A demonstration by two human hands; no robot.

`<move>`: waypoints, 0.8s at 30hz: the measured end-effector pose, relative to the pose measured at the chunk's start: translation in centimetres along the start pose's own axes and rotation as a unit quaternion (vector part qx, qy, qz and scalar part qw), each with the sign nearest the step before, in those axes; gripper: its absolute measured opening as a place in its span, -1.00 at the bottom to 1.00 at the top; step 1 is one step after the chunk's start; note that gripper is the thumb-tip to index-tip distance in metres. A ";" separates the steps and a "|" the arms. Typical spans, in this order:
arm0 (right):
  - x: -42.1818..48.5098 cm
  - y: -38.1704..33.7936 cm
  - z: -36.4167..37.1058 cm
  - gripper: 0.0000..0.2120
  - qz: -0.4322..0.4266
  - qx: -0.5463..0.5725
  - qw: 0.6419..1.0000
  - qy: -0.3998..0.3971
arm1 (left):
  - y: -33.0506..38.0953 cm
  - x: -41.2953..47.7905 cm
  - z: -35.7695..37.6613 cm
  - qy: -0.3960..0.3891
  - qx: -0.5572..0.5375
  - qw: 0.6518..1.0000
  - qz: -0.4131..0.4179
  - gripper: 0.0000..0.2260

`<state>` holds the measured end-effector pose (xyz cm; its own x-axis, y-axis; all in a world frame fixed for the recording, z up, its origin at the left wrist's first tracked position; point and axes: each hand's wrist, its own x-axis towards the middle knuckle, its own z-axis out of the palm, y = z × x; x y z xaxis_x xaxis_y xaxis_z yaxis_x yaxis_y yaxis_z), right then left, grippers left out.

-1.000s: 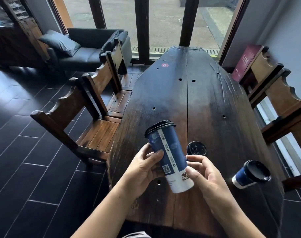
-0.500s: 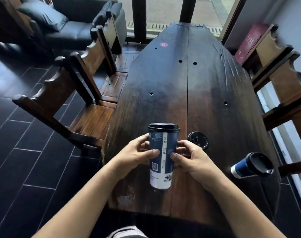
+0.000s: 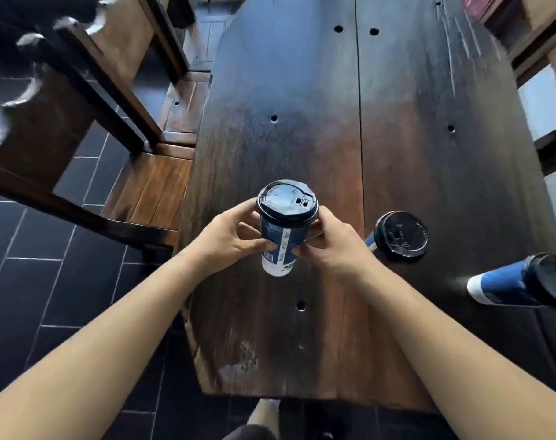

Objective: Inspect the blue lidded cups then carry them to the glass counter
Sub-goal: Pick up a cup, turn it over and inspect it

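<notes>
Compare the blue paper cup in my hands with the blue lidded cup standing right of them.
The held blue paper cup is gripped by left hand and right hand; the standing blue cup rests ungripped on the dark wooden table. The held cup shows its white label strip; the standing cup shows mostly its top. Both are blue, black-capped.

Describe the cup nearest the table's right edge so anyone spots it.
On the dark wooden table, go right from the right hand. Past the cup showing mostly lid, the rightmost cup sits by the table's edge: untouched, blue side and white base showing.
</notes>
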<state>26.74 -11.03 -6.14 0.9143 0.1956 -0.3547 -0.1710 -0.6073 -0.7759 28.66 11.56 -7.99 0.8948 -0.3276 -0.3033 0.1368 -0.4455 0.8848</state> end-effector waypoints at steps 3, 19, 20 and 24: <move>2.2 1.2 0.9 -0.57 0.004 -0.003 1.000 0.006 | -1.9 1.9 0.0 0.007 0.016 1.000 0.018 -0.33; 7.3 4.3 3.7 -0.60 -0.072 -0.051 0.994 0.058 | -6.7 5.7 0.0 0.027 -0.014 0.999 0.033 -0.32; 7.2 4.4 3.7 -0.61 -0.072 -0.052 0.994 0.060 | -6.7 5.7 0.1 0.025 -0.017 0.999 0.030 -0.32; 7.2 4.9 3.9 -0.63 -0.068 -0.054 0.994 0.064 | -6.8 5.6 0.5 0.024 -0.019 0.999 0.025 -0.30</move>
<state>31.04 -9.60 -14.55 0.9667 0.1867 -0.1748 -0.0076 -0.6623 -0.7492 32.52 12.36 -15.81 0.9202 -0.3071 -0.2427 0.1077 -0.3973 0.9113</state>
